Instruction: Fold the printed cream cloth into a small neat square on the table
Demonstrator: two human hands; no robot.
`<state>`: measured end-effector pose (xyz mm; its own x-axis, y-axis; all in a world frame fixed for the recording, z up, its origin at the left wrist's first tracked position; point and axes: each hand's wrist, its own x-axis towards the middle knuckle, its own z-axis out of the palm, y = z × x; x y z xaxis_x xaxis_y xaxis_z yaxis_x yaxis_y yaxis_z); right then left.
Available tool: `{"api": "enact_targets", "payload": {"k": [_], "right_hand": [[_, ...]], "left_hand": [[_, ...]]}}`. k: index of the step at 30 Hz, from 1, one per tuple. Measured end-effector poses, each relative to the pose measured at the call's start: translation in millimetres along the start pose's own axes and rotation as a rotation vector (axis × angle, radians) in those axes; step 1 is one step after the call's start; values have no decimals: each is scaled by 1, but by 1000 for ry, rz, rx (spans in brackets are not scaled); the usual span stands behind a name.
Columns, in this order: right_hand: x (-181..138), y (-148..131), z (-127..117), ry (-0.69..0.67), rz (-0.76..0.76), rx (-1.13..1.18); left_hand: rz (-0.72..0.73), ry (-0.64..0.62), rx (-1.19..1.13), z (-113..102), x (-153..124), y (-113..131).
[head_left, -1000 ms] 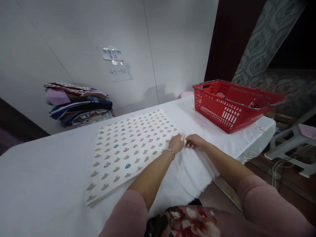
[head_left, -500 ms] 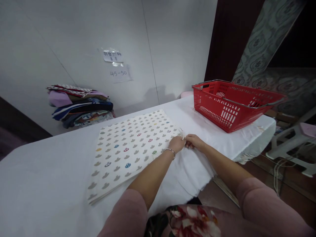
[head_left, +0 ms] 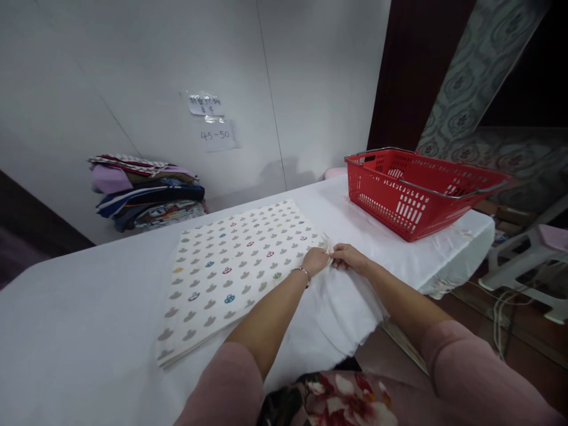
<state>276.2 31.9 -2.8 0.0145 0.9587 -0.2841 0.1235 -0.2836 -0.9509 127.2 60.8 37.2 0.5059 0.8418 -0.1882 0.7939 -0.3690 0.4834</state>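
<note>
A folded white cloth with small grey and coloured prints (head_left: 235, 266) lies flat on the white-covered table (head_left: 80, 319). My left hand (head_left: 314, 260), with a thin bracelet at the wrist, pinches the cloth's right corner. My right hand (head_left: 347, 256) meets it at the same corner, its fingers pinched on the cloth edge too. Both forearms reach out from pink sleeves.
A red plastic basket (head_left: 412, 189) with a metal handle stands at the table's far right. A stack of folded cloths (head_left: 148, 192) rests against the wall at the back left, under two paper labels (head_left: 208, 118). A white plastic stool (head_left: 528, 260) stands on the floor to the right.
Both hands stay pinched together at the cloth's right corner, with barely any shift. The view has tilted slightly.
</note>
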Motion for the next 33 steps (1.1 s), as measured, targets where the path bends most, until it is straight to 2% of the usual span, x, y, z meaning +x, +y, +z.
{"api": "enact_targets", "payload": {"k": [5,9,14,20,25,29,31,33], "right_hand": [[-2,-4,3,46,14,-8],[-6,-8,4,55,35,7],[-9,-9,5,44,34,41],[-11,-9,6,-3,6,65],[-14,-12,8,6,-2,38],[-11,-11,10,53,21,-21],[-8,-9,10,61,35,-27],[-7,-8,10,65,42,-29]], "left_hand": [[20,43,31,-7,-7,4],[65,182,194,-13,-12,8],[143,77,293,3,-18,12],[112,87,231,12,-17,11],[120,100,124,8,-19,5],[207,94,-23,5,-25,-3],[232,119,-60,-2,-28,-15],[201,176,-27,-14,-35,-38]]}}
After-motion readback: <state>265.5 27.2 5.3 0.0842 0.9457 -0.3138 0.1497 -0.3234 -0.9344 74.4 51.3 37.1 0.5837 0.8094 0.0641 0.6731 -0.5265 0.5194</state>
